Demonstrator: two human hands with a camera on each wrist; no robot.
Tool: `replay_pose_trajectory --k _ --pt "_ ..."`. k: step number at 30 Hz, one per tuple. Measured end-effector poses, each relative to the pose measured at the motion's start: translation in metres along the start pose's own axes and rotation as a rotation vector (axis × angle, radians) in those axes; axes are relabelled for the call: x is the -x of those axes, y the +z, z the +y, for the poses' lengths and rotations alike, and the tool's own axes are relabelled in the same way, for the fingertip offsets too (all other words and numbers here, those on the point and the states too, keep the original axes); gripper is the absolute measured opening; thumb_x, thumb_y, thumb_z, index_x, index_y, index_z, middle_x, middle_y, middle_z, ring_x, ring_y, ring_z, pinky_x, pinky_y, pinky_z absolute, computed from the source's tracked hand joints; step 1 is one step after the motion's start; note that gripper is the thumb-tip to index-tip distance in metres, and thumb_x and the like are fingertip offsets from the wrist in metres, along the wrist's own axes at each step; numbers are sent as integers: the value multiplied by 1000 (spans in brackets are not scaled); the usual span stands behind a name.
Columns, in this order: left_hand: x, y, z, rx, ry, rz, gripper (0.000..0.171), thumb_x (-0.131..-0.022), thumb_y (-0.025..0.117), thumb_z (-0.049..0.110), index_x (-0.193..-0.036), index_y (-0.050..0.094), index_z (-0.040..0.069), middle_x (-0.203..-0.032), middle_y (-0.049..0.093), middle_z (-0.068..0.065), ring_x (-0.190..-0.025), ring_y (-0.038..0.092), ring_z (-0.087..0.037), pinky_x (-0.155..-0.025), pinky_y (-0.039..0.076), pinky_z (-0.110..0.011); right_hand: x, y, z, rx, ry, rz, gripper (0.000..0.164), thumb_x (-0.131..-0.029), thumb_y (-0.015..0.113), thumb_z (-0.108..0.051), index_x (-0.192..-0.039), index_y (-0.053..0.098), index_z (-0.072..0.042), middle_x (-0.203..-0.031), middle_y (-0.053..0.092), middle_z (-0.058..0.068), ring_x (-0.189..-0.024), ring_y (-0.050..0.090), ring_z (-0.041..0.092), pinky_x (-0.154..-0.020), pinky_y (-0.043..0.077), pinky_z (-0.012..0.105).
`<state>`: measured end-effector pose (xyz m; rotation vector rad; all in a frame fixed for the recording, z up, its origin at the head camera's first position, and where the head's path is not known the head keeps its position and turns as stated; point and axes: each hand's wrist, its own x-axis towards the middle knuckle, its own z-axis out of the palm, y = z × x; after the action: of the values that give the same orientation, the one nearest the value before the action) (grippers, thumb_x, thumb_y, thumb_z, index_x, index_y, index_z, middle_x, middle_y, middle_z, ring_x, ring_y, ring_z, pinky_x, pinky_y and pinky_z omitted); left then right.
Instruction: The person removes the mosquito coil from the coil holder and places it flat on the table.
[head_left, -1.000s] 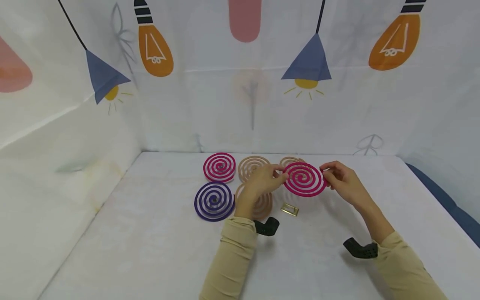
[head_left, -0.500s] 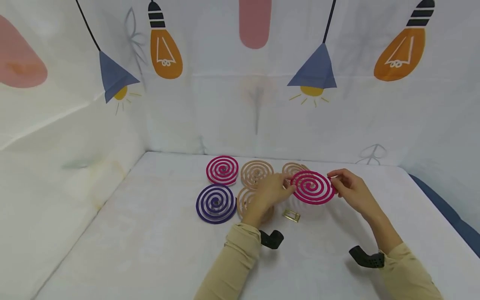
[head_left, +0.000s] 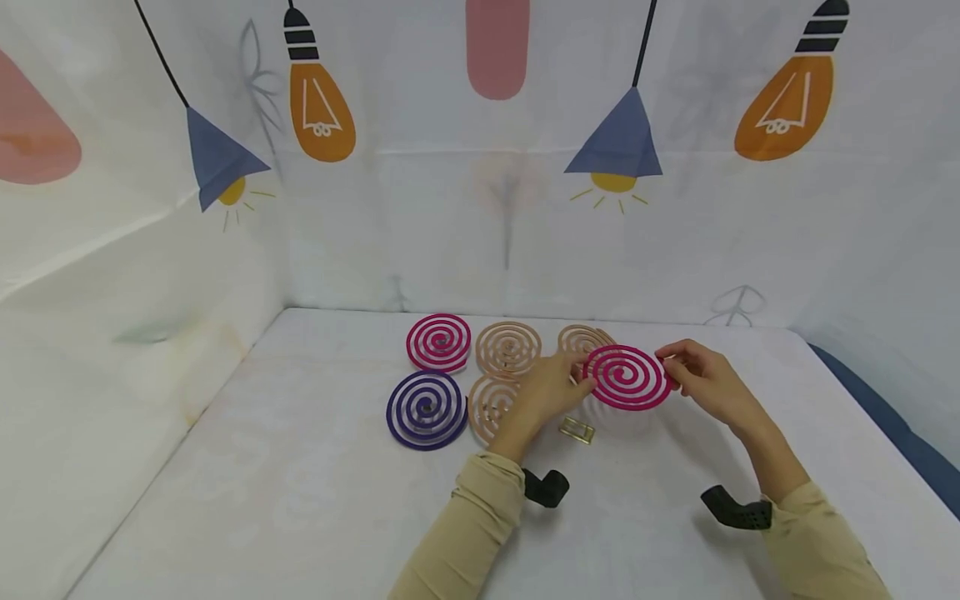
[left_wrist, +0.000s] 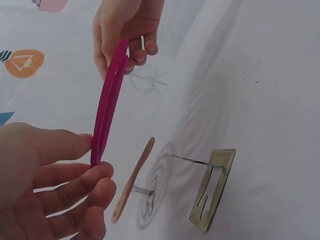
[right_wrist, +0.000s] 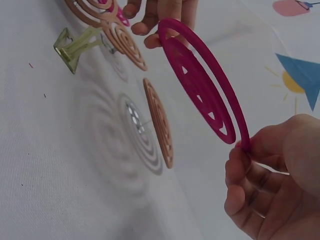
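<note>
A pink mosquito coil [head_left: 619,375] is held up over the table, its flat face tilted. My left hand [head_left: 549,387] pinches its left edge between thumb and fingers. At the opposite edge, the thumb and fingertips of my right hand [head_left: 705,382] grip the coil's outer end. Below it to the left, a brass-coloured metal stand [head_left: 577,430] lies on the table, and the left wrist view shows its thin prong [left_wrist: 192,160] sticking up. Just behind the held coil, a brown mosquito coil [head_left: 579,335] sits raised on a metal stand, partly covered by the pink one.
To the left, a second pink coil [head_left: 440,340] and another brown coil [head_left: 508,348] make up the back row. A purple coil [head_left: 427,408] and a brown coil [head_left: 491,404], partly behind my left arm, lie nearer. A white printed cloth wall [head_left: 435,225] rises behind the table.
Both hands have carried the pink coil a little to the right and slightly nearer, uncovering more of the brown coils. The grips stay the same, and the head view has shifted slightly.
</note>
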<state>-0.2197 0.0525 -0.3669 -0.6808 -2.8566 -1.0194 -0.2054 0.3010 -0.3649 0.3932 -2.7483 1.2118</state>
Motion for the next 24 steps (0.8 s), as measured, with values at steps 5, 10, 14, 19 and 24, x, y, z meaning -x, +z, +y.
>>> replay_pose_trajectory --k 5,10,14,19,24 --pt "-1 0 0 7 -7 -8 43 -88 63 29 -128 60 12 -86 69 6 -62 50 0 -57 37 -13 0 -3 0 10 23 -33 29 -99 47 -19 -119 53 1 -89 61 10 -70 55 15 -58 49 27" --pt "-1 1 0 28 -9 -13 44 -88 63 29 -128 59 12 -88 69 5 -65 52 -2 -58 39 -14 -1 -5 1 26 48 -63 29 -99 46 -21 -118 52 1 -90 61 13 -71 55 13 -60 50 28" --pt "0 1 2 41 -14 -36 43 -88 63 28 -129 58 13 -90 68 5 -68 54 -3 -61 40 -16 0 -8 2 26 63 -99 29 -100 46 -20 -118 50 2 -89 61 14 -72 53 12 -60 50 27" --pt "0 4 5 40 -18 -45 42 -88 63 29 -128 59 16 -91 70 6 -64 53 -2 -58 39 -16 2 -12 4 16 83 -142 30 -100 45 -17 -121 47 4 -91 60 14 -72 52 9 -59 49 25" --pt "-1 7 7 55 -23 -70 44 -88 63 30 -130 58 15 -91 69 7 -58 48 -1 -54 37 -14 2 -15 5 17 115 -173 29 -100 44 -16 -121 47 4 -91 60 14 -73 52 10 -59 49 26"
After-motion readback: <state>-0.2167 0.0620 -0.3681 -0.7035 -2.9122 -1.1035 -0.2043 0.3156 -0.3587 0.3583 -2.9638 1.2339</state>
